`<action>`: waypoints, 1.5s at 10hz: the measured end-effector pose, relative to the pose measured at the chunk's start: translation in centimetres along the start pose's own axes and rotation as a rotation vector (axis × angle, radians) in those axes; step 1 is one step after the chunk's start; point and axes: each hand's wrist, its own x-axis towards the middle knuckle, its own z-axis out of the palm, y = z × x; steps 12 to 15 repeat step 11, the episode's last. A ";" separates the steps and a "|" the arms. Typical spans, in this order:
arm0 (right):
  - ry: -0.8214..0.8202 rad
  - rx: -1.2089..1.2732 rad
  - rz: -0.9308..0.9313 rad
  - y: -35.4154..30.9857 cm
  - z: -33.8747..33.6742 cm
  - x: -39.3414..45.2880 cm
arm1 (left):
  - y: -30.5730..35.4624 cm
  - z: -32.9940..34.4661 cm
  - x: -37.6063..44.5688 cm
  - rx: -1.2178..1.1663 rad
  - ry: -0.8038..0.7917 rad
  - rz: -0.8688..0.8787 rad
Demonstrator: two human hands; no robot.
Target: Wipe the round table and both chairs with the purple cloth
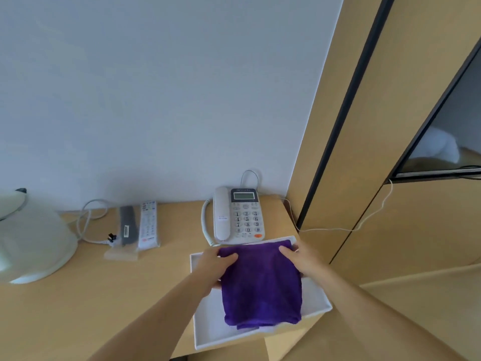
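A folded purple cloth (261,285) hangs over a white tray (208,327) on a wooden desk. My left hand (212,267) grips the cloth's upper left corner, thumb on top. My right hand (299,259) grips the upper right corner the same way. The cloth's lower edge droops down onto the tray. No round table or chair is in view.
A white telephone (238,216) stands just behind the tray. Two remote controls (141,225) lie to the left, and a white kettle (28,241) sits at the far left with its cord. A wooden panel and a dark screen (447,142) rise on the right.
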 end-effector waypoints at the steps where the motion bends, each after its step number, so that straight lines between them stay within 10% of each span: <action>1: -0.081 -0.071 0.052 1.9 1.7 2.8 | -1.2 0.3 2.5 0.168 0.117 -0.039; 4: 0.025 -0.052 -0.108 3.1 2.8 3.7 | -2.0 1.3 3.6 0.351 0.256 -0.042; 6: 0.055 -0.336 -0.274 4.1 2.6 1.7 | -3.0 2.4 1.3 1.130 0.375 0.394; 8: -0.157 -0.889 -0.618 7.2 2.0 0.3 | -6.0 1.7 1.3 1.453 -0.021 0.414; 15: -0.178 -0.717 -0.559 0.6 -1.5 -0.3 | 0.6 0.2 -1.3 1.059 0.022 0.347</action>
